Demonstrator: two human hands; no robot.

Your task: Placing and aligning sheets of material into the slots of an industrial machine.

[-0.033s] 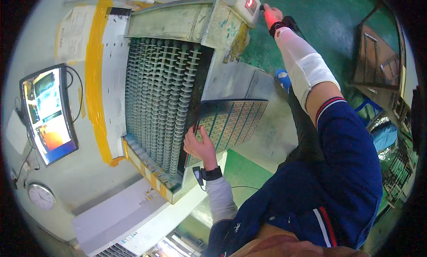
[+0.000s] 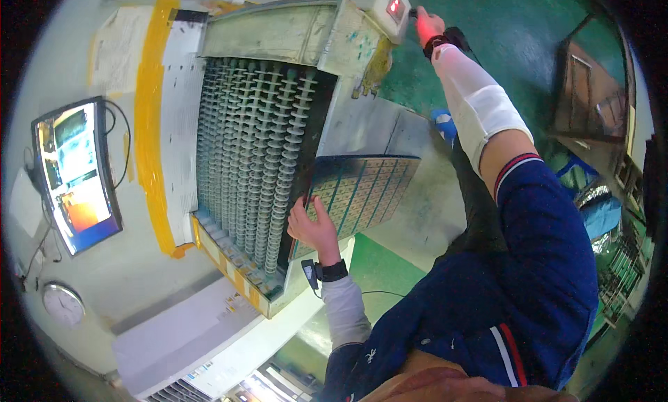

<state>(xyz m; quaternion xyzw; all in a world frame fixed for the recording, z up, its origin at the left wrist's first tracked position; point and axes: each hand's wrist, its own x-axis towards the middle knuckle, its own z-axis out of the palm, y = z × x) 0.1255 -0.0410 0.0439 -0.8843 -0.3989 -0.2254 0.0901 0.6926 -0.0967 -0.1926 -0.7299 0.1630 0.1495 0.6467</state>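
Gripping the edge of a flat panel (image 2: 372,193), my left hand (image 2: 314,224) has its thumb and fingers bent at the side nearest the rollers. The panel bears a grid of small tan rectangles between dark green lines, like a circuit board sheet. Beside it, rows of grey disc rollers (image 2: 254,151) fill the opening of a machine. My right hand (image 2: 429,28) reaches far out to a small dark knob (image 2: 413,13) on the side of a pale control box (image 2: 381,14). Its fingers are closed around the knob, partly hiding it. A red display (image 2: 395,5) glows on the box.
The worn metal hood (image 2: 271,33) of the machine overhangs the rollers. On the left wall are a monitor (image 2: 76,176) and a round clock (image 2: 63,305). A wooden cart (image 2: 591,89) stands at the right on the green floor. A cable trails from my left wristband.
The view has shifted very slightly, and the lit pattern on the red display looks different. Both hands stay at the panel and the knob.
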